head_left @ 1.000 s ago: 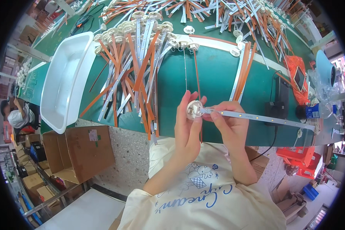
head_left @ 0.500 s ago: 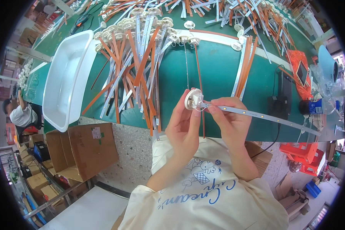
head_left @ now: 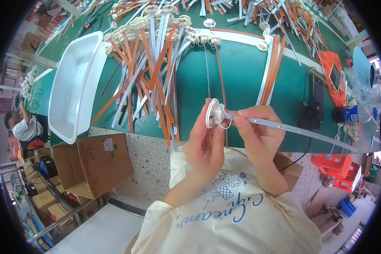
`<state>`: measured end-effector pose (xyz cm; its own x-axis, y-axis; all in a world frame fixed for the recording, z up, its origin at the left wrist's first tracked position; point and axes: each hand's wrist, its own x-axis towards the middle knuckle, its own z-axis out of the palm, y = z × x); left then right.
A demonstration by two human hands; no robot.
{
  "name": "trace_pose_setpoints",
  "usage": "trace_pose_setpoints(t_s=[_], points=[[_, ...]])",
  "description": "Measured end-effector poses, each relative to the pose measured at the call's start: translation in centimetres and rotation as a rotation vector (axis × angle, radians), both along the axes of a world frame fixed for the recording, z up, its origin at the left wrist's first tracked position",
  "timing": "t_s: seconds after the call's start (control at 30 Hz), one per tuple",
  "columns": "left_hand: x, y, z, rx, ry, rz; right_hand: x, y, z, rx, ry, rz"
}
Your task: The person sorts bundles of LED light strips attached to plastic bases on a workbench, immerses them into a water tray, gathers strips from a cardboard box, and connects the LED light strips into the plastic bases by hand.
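Between the fingers of my left hand is a round white lamp base, turned nearly edge-on. My right hand pinches the near end of an LED strip, which runs out to the right past the table's front edge. Thin white wires loop between the base and the strip, close to my right fingertips. Beyond my hands, an orange-brown strip and a pale one lie on the green table, each running from a white base.
Left of my hands lies a big pile of strips with bases. A white plastic tub stands beside it. On the right are a small strip bundle, a black adapter and a bottle. A cardboard box sits below left.
The lamp base has turned from showing its face to nearly edge-on. My right hand and the strip have shifted slightly right.
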<state>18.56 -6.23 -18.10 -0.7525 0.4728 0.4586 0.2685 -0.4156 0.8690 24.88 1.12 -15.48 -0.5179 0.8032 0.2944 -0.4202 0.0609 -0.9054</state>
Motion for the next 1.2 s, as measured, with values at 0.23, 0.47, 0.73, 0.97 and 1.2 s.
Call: trace_pose_setpoints(t_s=[0.23,0.47,0.73,0.97,1.2], points=[[-0.4,-0.8,0.3,-0.066,0.142,0.025,0.4,0.0,1.0,0.042,-0.033,0.047],[-1.0,-1.5,1.2,-0.172,0.385,0.043,1.0,0.4,1.2,0.094,-0.005,0.082],[-1.3,-0.8,0.5,-0.223,0.337,0.073,0.5,1.9,1.0,-0.018,-0.102,0.116],[-1.4,-1.1,-0.2,-0.192,0.162,-0.070,1.1,2.4,1.9,-0.145,-0.225,0.185],[-1.2,0.0,-0.3,-0.083,0.256,0.057,0.7,1.2,2.6,-0.091,-0.296,0.145]])
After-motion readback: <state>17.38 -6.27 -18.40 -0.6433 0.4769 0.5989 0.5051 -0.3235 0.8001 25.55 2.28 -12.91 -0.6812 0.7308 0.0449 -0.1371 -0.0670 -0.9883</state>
